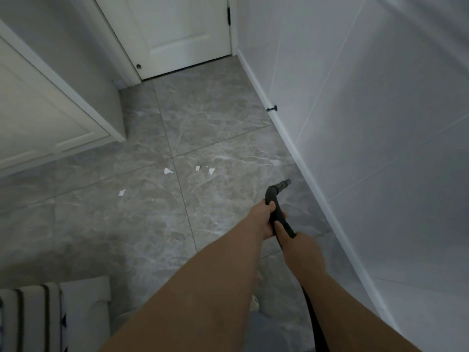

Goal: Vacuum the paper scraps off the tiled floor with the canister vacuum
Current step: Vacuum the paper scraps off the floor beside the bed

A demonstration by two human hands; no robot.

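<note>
Black hose handle [275, 199] sits clenched in both our left hand [264, 219] and right hand [299, 246], fingers [280, 228] wrapped around it. White paper scraps [167, 170] lie on the tiled floor [215, 118] at frame centre.

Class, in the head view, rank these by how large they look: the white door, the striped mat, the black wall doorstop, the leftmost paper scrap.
1. white door
2. striped mat, though nearness enlarges it
3. leftmost paper scrap and black wall doorstop: too alike to rank

Both hands meet on the vacuum hose handle [278, 214] at centre: left hand [264, 219] ahead, right hand [294, 243] just behind. Paper scraps [167, 170] lie on the floor [208, 115] toward ten o'clock. The door [177, 34] stands at twelve, the wall [380, 123] at three, perhaps a mat [38, 318] at seven.
</note>
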